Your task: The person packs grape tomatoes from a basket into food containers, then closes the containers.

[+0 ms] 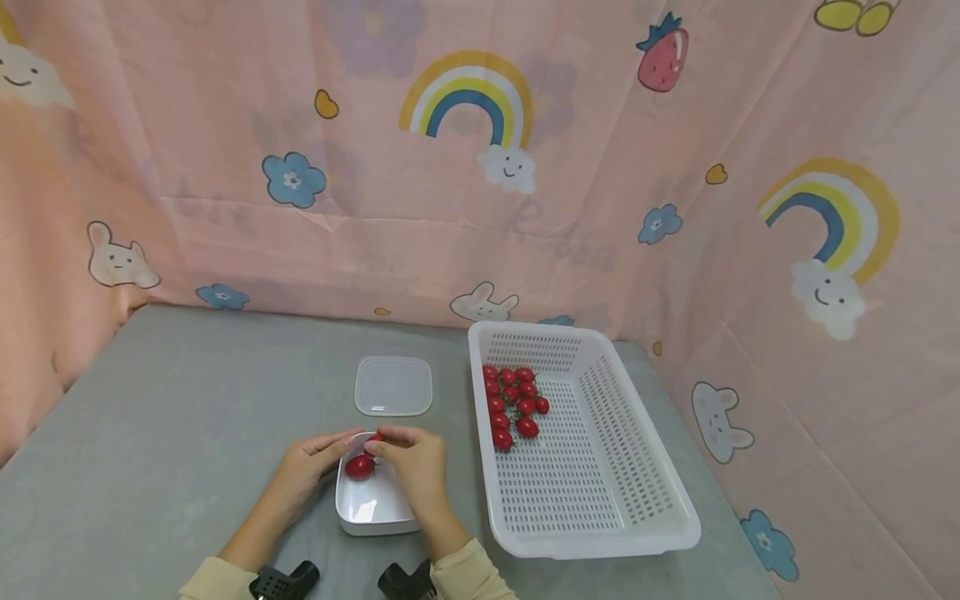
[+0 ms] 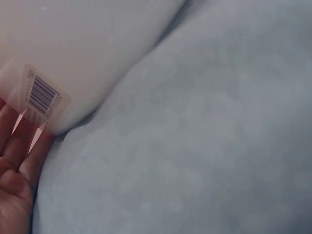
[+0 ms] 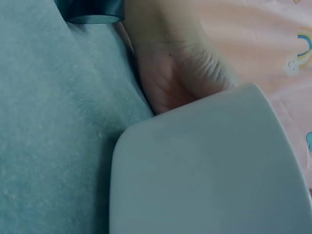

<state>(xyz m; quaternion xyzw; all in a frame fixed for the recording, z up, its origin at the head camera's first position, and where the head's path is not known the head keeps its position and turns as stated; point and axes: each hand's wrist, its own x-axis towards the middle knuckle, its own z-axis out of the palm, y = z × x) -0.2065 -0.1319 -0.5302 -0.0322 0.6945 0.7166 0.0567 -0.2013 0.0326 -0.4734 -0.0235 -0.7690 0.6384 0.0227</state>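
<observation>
In the head view, a small white plastic box (image 1: 375,500) stands between the hands, with a red cherry tomato (image 1: 360,467) lying in it. My left hand (image 1: 309,469) grips the box's left far side, thumb at the rim; in the left wrist view its fingers (image 2: 22,139) lie against the box wall beside a barcode sticker (image 2: 44,97). My right hand (image 1: 417,467) pinches another cherry tomato (image 1: 372,441) at the box's far end, its fingers partly covering the fruit. The right wrist view shows the box wall (image 3: 204,165) and the left hand beyond.
To the right stands a large white perforated basket (image 1: 667,500) with several cherry tomatoes (image 1: 527,407) along its left side. A translucent lid (image 1: 393,387) lies flat behind the box on the grey tabletop (image 1: 187,417). A pink patterned curtain (image 1: 375,250) hangs behind and to the right.
</observation>
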